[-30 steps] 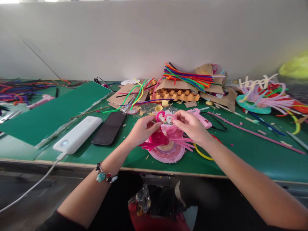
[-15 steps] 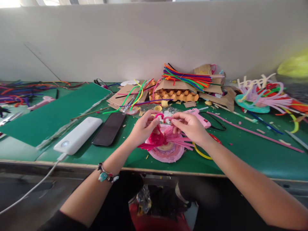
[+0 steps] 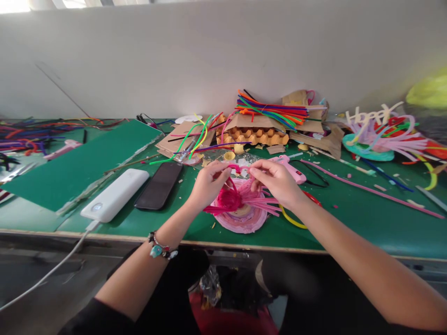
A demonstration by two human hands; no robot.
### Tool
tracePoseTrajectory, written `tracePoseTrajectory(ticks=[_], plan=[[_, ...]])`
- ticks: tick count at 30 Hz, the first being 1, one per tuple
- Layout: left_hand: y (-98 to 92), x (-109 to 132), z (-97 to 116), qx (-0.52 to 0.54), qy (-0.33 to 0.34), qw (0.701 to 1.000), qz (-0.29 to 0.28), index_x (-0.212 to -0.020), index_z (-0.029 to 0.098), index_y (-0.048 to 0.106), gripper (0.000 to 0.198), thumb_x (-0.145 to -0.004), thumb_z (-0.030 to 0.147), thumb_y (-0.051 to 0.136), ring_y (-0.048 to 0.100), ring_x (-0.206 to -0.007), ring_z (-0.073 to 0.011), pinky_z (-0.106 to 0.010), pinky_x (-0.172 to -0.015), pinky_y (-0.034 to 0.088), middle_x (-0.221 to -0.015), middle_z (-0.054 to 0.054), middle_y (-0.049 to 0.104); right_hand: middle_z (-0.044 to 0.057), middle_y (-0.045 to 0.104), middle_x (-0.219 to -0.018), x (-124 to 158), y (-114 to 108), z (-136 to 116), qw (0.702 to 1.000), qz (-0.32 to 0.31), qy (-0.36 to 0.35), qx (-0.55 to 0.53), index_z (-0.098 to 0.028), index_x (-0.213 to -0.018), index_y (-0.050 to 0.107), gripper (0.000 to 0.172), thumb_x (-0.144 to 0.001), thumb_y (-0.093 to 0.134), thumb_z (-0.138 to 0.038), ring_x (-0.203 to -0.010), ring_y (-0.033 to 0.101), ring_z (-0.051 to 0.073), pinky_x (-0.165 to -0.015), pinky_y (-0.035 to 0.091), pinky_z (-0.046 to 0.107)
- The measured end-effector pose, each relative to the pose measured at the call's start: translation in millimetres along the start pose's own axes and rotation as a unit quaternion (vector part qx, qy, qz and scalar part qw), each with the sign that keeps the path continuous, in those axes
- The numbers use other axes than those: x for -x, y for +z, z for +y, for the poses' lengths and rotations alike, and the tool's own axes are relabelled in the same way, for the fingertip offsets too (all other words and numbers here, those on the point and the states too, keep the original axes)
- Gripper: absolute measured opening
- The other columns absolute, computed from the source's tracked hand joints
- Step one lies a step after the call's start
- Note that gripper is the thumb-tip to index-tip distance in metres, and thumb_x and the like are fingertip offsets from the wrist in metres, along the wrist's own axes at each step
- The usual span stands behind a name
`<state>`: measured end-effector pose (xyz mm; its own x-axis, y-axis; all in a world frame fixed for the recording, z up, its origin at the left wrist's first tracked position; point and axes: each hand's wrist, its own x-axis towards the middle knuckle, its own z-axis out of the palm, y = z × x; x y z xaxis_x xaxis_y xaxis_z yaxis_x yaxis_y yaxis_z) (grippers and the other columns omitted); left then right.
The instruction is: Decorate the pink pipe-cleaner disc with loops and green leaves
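A round pink disc [image 3: 244, 227], wound in pale and darker pink strands, lies near the table's front edge. On it rest a hot-pink pipe-cleaner bundle [image 3: 228, 199] to the left and a lighter pink pipe-cleaner bundle [image 3: 261, 202] to the right, with their strands fanned outward. My left hand [image 3: 210, 186] pinches a thin hot-pink pipe cleaner [image 3: 233, 166] above the disc. Opposite it, my right hand [image 3: 274, 179] is closed on a lighter pink pipe cleaner [image 3: 245, 169]. Their curved ends meet between my fingertips; whether they are joined is too small to tell.
A phone [image 3: 159, 186] and a cabled white power bank [image 3: 115, 195] lie at left. Behind my right hand is a pink glue gun [image 3: 291, 168]. An egg carton [image 3: 258, 136] carries cardboard and coloured pipe cleaners [image 3: 272, 110]. A pipe-cleaner piece with lettering [image 3: 372, 116] stands at right.
The two pipe-cleaner ends between my fingertips have come lower and flatter. Both hands keep their pinch, and the view has shifted slightly. The disc stays on the table.
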<state>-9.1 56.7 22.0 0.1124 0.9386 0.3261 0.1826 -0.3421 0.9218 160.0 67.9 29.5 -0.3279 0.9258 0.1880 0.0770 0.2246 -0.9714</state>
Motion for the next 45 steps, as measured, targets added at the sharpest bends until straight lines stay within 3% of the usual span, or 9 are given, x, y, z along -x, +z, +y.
tracePoseTrajectory(ticks=[7,13,19,28,37,41,45], plan=[[-0.3,-1.2,-0.1,0.031,-0.022,0.999,-0.005,-0.084,0.015,0.063,0.014,-0.077,0.017,0.051,0.056,-0.049,-0.0044,-0.014,-0.046,0.051,-0.068,0.002,0.05,-0.006,0.056,-0.047,-1.1,-1.7,3.5,1.0,0.001,-0.007,-0.014,-0.017,-0.071,0.054,0.014,-0.075,0.056,-0.031,-0.042,0.054,0.007,-0.046,0.044,0.02],[-3.8,-0.3,-3.6,-0.005,0.013,1.0,-0.007,-0.092,0.018,0.065,0.019,-0.076,0.019,0.054,0.058,-0.052,-0.0069,-0.019,-0.051,0.053,-0.067,0.002,0.052,-0.005,0.058,-0.048,-0.8,-2.3,3.4,1.0,0.0,-0.004,-0.009,-0.017,-0.072,0.055,0.014,-0.075,0.057,-0.031,-0.045,0.057,0.008,-0.047,0.045,0.021],[-4.4,0.0,-5.2,-0.048,0.028,0.998,0.026,-0.079,0.016,0.067,0.014,-0.075,0.021,0.055,0.059,-0.051,-0.0071,-0.02,-0.054,0.053,-0.067,0.001,0.056,-0.005,0.058,-0.048,0.4,-2.4,0.5,1.0,0.005,-0.002,0.007,-0.017,-0.072,0.055,0.015,-0.075,0.057,-0.032,-0.045,0.057,0.008,-0.046,0.045,0.021],[-2.9,-0.7,-2.9,-0.01,0.0,1.0,0.019,-0.078,0.014,0.067,0.012,-0.073,0.02,0.058,0.062,-0.054,-0.0084,-0.019,-0.052,0.055,-0.071,-0.001,0.063,-0.005,0.057,-0.048,0.1,-2.1,0.6,1.0,-0.001,-0.005,0.009,-0.017,-0.073,0.054,0.012,-0.074,0.056,-0.028,-0.045,0.056,0.008,-0.047,0.045,0.022],[-1.9,0.0,1.0,0.007,-0.048,0.999,0.012,-0.073,0.014,0.066,0.01,-0.073,0.02,0.058,0.063,-0.054,-0.0102,-0.019,-0.051,0.054,-0.063,-0.001,0.065,-0.006,0.053,-0.049,0.0,-1.1,-1.2,1.0,0.005,0.0,0.01,-0.017,-0.071,0.054,0.009,-0.073,0.055,-0.026,-0.044,0.052,0.007,-0.045,0.042,0.021],[-2.8,-0.3,1.1,0.019,-0.049,0.999,0.002,-0.086,0.014,0.064,0.016,-0.074,0.019,0.057,0.061,-0.052,-0.0086,-0.018,-0.052,0.053,-0.058,0.002,0.059,-0.006,0.052,-0.048,-0.7,-1.1,-0.4,1.0,0.006,-0.003,0.009,-0.017,-0.071,0.054,0.008,-0.073,0.054,-0.025,-0.044,0.052,0.006,-0.045,0.041,0.02],[-5.0,-0.3,-1.6,0.01,-0.007,1.0,-0.013,-0.1,0.016,0.062,0.027,-0.074,0.019,0.056,0.058,-0.052,-0.0071,-0.019,-0.054,0.053,-0.06,0.004,0.053,-0.006,0.052,-0.048,-0.9,-1.2,0.5,1.0,0.01,-0.002,0.011,-0.016,-0.071,0.055,0.01,-0.072,0.055,-0.026,-0.044,0.051,0.007,-0.045,0.041,0.021]])
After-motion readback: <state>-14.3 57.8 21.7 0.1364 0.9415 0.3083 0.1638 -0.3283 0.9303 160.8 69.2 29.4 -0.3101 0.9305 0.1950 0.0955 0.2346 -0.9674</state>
